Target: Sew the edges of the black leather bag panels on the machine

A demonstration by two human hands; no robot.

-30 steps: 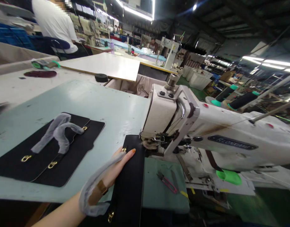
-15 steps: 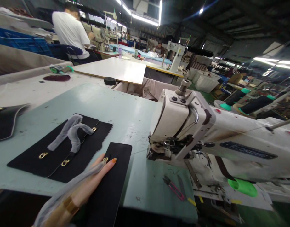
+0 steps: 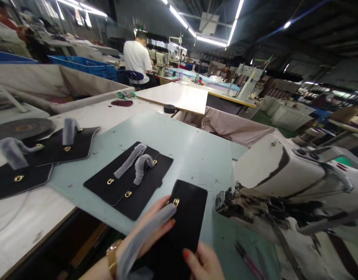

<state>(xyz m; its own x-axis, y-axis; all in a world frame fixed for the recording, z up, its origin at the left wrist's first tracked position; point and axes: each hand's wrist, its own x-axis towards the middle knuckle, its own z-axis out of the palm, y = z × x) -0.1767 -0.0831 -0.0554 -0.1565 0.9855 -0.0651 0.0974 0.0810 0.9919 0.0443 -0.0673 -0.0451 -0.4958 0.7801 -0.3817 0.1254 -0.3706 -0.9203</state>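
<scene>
A long black leather-like panel [image 3: 189,210] slopes up from the bottom of the head view onto the pale green table. It carries a gold metal fitting [image 3: 176,202] and a wrapped strap handle [image 3: 138,229], which lies over my left wrist. My left hand [image 3: 151,223] grips the panel's left edge near that fitting, fingers partly hidden behind it. Lower down, my right hand [image 3: 204,263] pinches the right edge, its thumb on top. To the left, more black panels [image 3: 149,194] lie stacked with wrapped handles [image 3: 144,165] and gold fittings.
An industrial sewing machine [image 3: 263,175] stands close on the right. Thread snips [image 3: 248,259] lie below it on the green table [image 3: 193,140]. More black panels [image 3: 76,144] and a dark tape roll [image 3: 23,128] are at left. A person in a white shirt [image 3: 136,58] sits farther back.
My view has swung left. The right hand has come into view, holding the panel's lower right edge. My left thumb has moved from the panel's face to its left edge.
</scene>
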